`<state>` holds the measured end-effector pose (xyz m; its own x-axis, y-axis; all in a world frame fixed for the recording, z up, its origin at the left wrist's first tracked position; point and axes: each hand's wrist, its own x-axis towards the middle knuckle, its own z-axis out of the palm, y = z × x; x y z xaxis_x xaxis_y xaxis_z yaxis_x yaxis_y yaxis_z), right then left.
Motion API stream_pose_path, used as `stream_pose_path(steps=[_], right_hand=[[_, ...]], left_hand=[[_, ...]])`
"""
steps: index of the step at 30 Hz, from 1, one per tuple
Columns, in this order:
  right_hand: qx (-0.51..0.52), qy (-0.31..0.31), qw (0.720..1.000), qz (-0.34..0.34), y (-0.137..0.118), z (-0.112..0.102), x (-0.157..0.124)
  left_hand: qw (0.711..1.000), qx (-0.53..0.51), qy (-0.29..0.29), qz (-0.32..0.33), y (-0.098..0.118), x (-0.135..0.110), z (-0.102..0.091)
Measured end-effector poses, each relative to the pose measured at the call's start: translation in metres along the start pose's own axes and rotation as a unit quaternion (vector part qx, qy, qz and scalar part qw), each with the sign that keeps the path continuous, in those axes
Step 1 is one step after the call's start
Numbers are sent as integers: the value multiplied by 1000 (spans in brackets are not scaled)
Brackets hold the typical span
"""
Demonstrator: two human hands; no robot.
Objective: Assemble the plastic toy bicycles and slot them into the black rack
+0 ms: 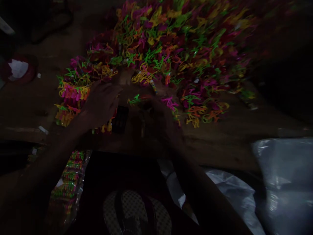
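In the dim head view my left hand (101, 101) is over the table, palm down, with its fingers stretched toward the right. Beside it lie rows of small pink and yellow plastic pieces (73, 93). My right hand (162, 119) is low over the middle of the table; its fingers are dark and blurred, so their grip is unclear. Close to its fingertips is a bright green figure-like piece (134, 99). A pink piece (170, 103) lies just right of that hand. Between both hands sits a small dark rectangular object (120, 119).
A large heap of neon plastic pieces (171, 49) covers the table's far side. At left stands a red round container (23, 70). Packed strips of pieces (73, 176) hang below the front edge. Clear plastic bags (286, 182) lie at lower right.
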<state>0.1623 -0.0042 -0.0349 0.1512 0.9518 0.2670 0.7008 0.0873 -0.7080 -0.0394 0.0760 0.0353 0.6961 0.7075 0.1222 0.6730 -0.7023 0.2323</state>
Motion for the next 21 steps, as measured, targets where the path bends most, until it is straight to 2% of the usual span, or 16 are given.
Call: stream_pose_path(steps=[4, 9, 14, 16, 21], right_hand=[[94, 10, 993, 71, -18, -4, -11], [228, -56, 964, 125, -14, -5, -5], [297, -74, 930, 204, -14, -17, -6], [320, -69, 916, 230, -12, -23, -11], [344, 3, 893, 289, 1, -40, -30]], left_hand=[[1000, -11, -12, -14, 4, 2, -1], [1000, -7, -4, -5, 4, 0, -1], [1000, -12, 7, 2, -1, 0, 1], [1000, -12, 17, 12, -4, 1, 1], [999, -16, 28, 29, -13, 4, 0]])
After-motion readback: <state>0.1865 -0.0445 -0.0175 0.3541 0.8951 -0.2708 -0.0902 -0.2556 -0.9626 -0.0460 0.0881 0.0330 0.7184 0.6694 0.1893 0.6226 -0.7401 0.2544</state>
